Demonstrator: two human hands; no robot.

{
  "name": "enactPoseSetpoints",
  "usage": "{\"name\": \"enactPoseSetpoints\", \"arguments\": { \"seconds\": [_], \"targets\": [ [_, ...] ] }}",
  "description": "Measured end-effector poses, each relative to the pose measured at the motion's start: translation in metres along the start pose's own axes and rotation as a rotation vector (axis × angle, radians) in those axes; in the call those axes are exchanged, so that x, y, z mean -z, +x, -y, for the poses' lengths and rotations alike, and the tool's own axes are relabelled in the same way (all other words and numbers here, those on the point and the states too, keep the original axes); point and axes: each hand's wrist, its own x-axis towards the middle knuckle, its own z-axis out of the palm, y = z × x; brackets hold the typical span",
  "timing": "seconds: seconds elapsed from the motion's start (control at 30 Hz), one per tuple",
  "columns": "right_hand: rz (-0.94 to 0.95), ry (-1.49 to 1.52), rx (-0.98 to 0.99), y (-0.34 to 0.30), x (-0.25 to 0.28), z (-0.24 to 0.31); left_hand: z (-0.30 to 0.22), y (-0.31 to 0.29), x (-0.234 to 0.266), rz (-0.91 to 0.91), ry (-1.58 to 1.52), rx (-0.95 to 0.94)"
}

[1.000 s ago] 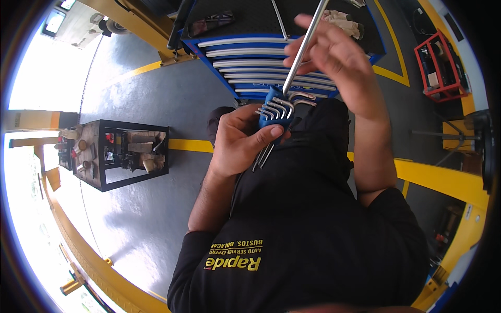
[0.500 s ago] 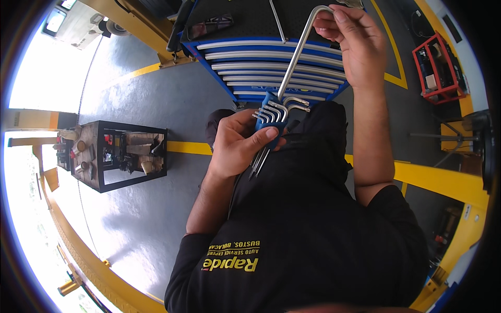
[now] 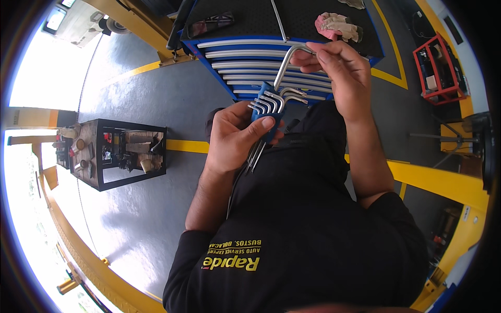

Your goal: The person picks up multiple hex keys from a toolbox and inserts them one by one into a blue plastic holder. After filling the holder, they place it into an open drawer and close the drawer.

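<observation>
My left hand (image 3: 232, 135) is closed around a blue hex key holder (image 3: 267, 121), thumb across its front. Several silver L-shaped hex keys (image 3: 270, 103) sit in it, short arms fanned at the top and long ends sticking out below. The largest hex key (image 3: 282, 70) rises from the holder's upper end, its long shaft partly inside. My right hand (image 3: 342, 70) pinches that key's bent short arm between thumb and fingers.
Ahead stands a blue tool cabinet (image 3: 271, 61) with silver drawer edges. On its black top lie gloves (image 3: 338, 27), a dark pouch (image 3: 211, 24) and a metal bar (image 3: 278, 20). A black-framed workbench (image 3: 133, 178) is at the left, a red cart (image 3: 439, 68) at the right.
My right hand has moved down and toward the holder, and the largest hex key has slid deeper into it. The gloves on the cabinet now show.
</observation>
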Motion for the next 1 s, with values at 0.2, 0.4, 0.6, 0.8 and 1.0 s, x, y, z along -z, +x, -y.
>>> {"name": "enactPoseSetpoints", "arguments": {
  "seconds": [0.2, 0.4, 0.6, 0.8, 1.0],
  "targets": [
    [0.072, 0.205, -0.090, -0.014, -0.001, -0.005, -0.005, 0.001, -0.008, 0.005, 0.034, -0.024],
    [0.059, 0.276, -0.137, -0.025, -0.008, -0.012, -0.009, 0.000, -0.006, 0.006, 0.042, -0.010],
    [0.045, 0.319, -0.175, -0.025, -0.008, -0.013, -0.008, 0.003, -0.007, -0.009, 0.065, -0.022],
    [0.046, 0.247, -0.199, -0.028, -0.007, -0.016, -0.007, 0.004, -0.009, -0.024, 0.079, -0.025],
    [0.025, 0.298, -0.221, -0.026, -0.012, -0.010, -0.006, 0.006, -0.009, -0.036, 0.075, -0.039]
  ]
}}
